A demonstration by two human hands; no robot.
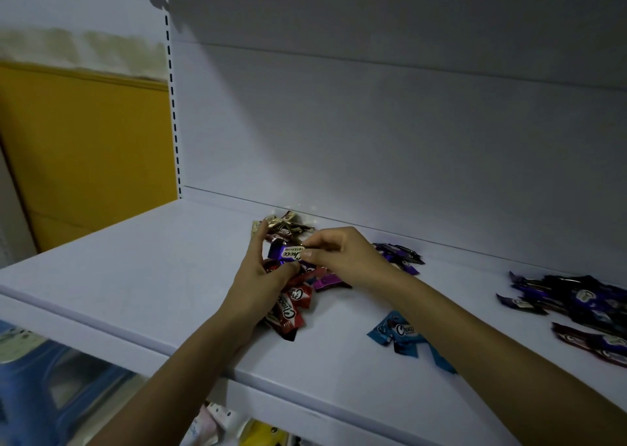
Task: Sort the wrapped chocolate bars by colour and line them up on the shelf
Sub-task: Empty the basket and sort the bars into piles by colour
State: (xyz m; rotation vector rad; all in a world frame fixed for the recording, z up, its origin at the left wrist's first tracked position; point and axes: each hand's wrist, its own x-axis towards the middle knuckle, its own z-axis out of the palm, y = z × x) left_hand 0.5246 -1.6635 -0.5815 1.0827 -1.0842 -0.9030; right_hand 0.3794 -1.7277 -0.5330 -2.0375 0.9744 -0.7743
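Observation:
A mixed heap of wrapped chocolate bars lies mid-shelf. My left hand and my right hand meet over it, both pinching one purple bar just above the pile. Red bars stick out below my left hand. Gold and brown bars lie at the back of the heap. A magenta bar shows under my right hand. Blue bars lie near the front, partly under my right forearm. Purple bars sit behind my right wrist.
The white shelf has a back panel close behind the heap. A larger pile of dark purple bars lies at the right edge, with dark red bars in front of it. Below the shelf's front edge, other packaged goods show.

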